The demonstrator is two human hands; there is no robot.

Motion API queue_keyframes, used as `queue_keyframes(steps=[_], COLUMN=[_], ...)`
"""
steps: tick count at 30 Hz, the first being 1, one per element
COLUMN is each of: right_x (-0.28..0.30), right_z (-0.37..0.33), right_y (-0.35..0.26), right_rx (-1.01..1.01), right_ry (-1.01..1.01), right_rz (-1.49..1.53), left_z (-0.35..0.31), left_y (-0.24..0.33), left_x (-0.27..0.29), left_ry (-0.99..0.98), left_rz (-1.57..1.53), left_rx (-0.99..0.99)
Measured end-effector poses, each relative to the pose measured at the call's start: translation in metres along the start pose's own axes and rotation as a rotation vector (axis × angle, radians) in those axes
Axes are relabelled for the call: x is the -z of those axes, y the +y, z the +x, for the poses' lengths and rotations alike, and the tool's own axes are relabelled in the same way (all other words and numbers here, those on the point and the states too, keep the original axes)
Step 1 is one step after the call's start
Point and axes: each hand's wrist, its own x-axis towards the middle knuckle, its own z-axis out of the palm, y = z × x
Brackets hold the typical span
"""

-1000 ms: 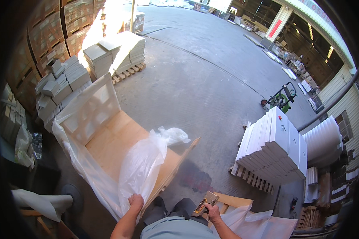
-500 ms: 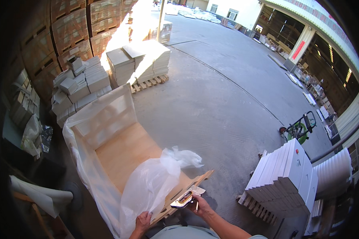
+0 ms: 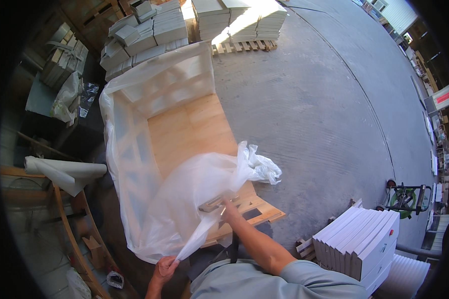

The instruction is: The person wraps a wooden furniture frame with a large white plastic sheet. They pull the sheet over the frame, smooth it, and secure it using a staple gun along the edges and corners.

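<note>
Clear plastic film [image 3: 192, 177] lines the walls of a large open wooden crate [image 3: 189, 127] and drapes over its near side, bunching up at the right. My left hand [image 3: 165, 269] is closed on the film's edge at the near side, pulling a fold taut. My right hand [image 3: 229, 211], somewhat blurred, grips what looks like a metal staple gun [image 3: 210, 204] above the near wooden panel [image 3: 257, 209]. A thin white stick [image 3: 223, 211] shows by its fingers. Where the tool's front end meets the film cannot be made out.
White slabs [image 3: 354, 239] stand upright on a pallet at right, with a green-wheeled cart [image 3: 405, 201] beyond. Stacked pale boxes [image 3: 149, 32] and a loaded pallet [image 3: 239, 22] are behind the crate. A roll of white sheeting [image 3: 67, 169] lies at left.
My right hand has moved the tool forward and over the film. My left hand has drawn the film edge toward me and left into a tight fold. The view has tilted down.
</note>
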Motion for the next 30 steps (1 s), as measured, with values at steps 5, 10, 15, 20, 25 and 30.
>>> queue_keyframes(steps=[5, 10, 15, 20, 25, 30], right_x=[0.033, 0.055, 0.056, 0.043, 0.023, 0.028], right_z=[0.039, 0.005, -0.026, -0.013, 0.006, 0.033], right_y=[-0.062, -0.154, -0.146, -0.073, -0.042, -0.053], right_rx=[0.200, 0.290, 0.235, 0.213, 0.213, 0.181], right_ry=[0.039, 0.042, 0.249, 0.281, 0.357, 0.204], right_rz=[0.112, 0.048, -0.062, -0.292, -0.462, -0.333], left_z=[-0.022, -0.016, -0.003, -0.002, -0.003, -0.012], left_y=[0.000, -0.006, -0.013, -0.020, -0.020, -0.018], left_x=[0.002, 0.007, 0.008, 0.008, 0.012, 0.019], left_ry=[-0.003, -0.128, -0.212, -0.195, -0.247, -0.213], left_rz=[-0.030, -0.132, -0.195, -0.175, -0.100, -0.077], left_rx=[0.137, 0.228, 0.105, -0.132, -0.232, -0.190])
